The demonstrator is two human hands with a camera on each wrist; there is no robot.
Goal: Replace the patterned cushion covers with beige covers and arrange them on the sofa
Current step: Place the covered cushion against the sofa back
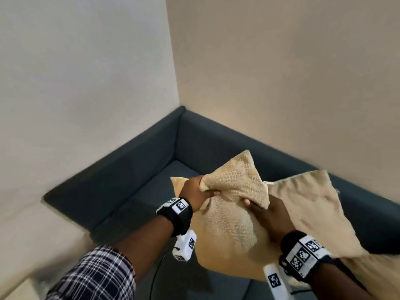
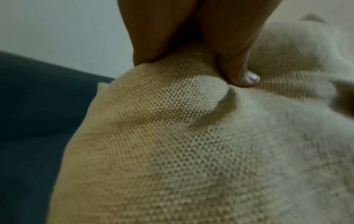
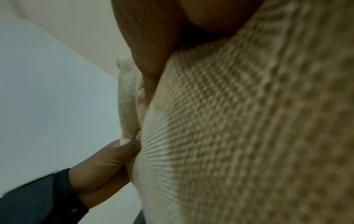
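Note:
I hold a beige woven cushion [image 1: 229,215] above the dark blue sofa [image 1: 151,156]. My left hand [image 1: 200,194] grips its upper left edge, fingers curled into the fabric. My right hand [image 1: 263,210] grips the cushion near its upper corner, thumb on the front. A second beige cushion [image 1: 307,213] leans against the sofa back to the right, partly behind the held one. In the left wrist view my left-hand fingers [image 2: 237,63] dig into the weave [image 2: 172,136]. In the right wrist view the cushion [image 3: 249,136] fills the frame and my left hand [image 3: 103,171] pinches its edge.
The sofa stands in a corner between two pale walls [image 1: 86,72]. Its left armrest [image 1: 112,174] and backrest [image 1: 216,137] enclose the seat. A dark cable [image 1: 157,271] hangs below my left wrist.

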